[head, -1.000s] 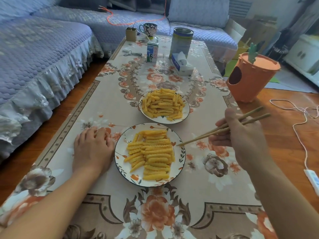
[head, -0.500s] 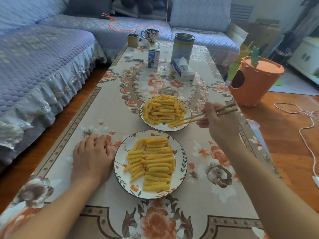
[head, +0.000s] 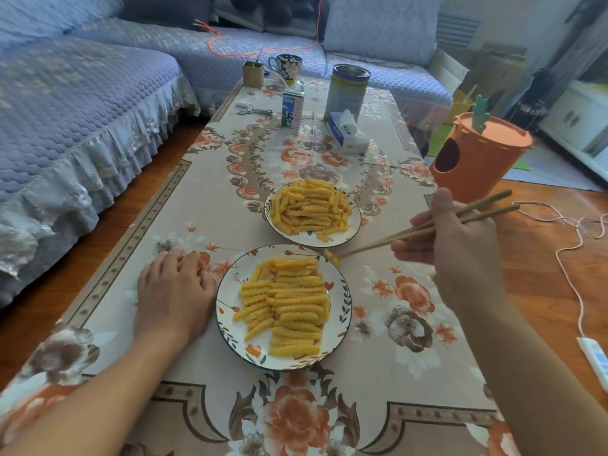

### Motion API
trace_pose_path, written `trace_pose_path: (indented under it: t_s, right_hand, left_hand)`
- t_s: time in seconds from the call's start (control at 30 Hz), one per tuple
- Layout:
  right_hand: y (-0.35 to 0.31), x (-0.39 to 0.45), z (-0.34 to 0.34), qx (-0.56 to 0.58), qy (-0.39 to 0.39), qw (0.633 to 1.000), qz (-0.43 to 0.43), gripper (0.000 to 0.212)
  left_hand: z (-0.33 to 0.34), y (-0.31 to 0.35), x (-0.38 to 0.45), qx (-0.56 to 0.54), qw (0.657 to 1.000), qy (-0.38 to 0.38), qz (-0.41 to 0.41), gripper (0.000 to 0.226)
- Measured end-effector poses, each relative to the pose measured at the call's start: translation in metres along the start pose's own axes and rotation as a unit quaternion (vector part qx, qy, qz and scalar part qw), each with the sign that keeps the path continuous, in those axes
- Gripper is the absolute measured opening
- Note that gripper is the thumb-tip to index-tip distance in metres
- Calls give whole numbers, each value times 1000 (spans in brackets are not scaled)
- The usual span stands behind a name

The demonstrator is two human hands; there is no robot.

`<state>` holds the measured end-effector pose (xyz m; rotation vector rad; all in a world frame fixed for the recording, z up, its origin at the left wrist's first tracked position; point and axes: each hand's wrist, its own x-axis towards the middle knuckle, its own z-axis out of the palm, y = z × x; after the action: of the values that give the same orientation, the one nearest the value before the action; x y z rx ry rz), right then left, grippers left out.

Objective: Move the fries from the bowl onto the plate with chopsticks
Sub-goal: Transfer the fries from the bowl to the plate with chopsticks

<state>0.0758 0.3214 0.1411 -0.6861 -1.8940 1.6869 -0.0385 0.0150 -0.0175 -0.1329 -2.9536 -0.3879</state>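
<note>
Low worktop (head: 210,205) under beige floral cloth. Lavender quilted sofa (head: 75,103) with ruffled skirt wraps the left side and far end; cushion (head: 381,24) against its back. Wood floor (head: 559,258), reddish brown. Orange carrot-shaped bin (head: 477,159) stands right of the worktop. White cabinet (head: 579,120) far right. Soft daylight.

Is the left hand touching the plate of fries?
Touching: in the head view the left hand lies flat on the table with its thumb side against the plate rim.
</note>
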Motion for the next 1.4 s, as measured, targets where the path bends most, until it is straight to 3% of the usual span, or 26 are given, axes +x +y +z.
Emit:
trace_pose_path:
  t_s: [0.3,0.6,0.93,1.2,1.4]
  right_hand:
    - [28,-37,-12,16,29,999,37,52]
    - [31,13,-9,17,87,995,-38,43]
    - [63,41,34,-6,-25,997,-72,33]
    - [71,36,35,-31,-1,996,-88,34]
    - [26,24,13,27,-4,999,-45,47]
  left_hand:
    - [-2,1,-2,-6,1000,1,3,38]
    - [2,0,-1,-1,1000,8,6,35]
    - [5,-1,2,10,1000,11,1,38]
    - [3,0,1,10,1000,2,-3,42]
    - [2,1,0,6,1000,2,-6,43]
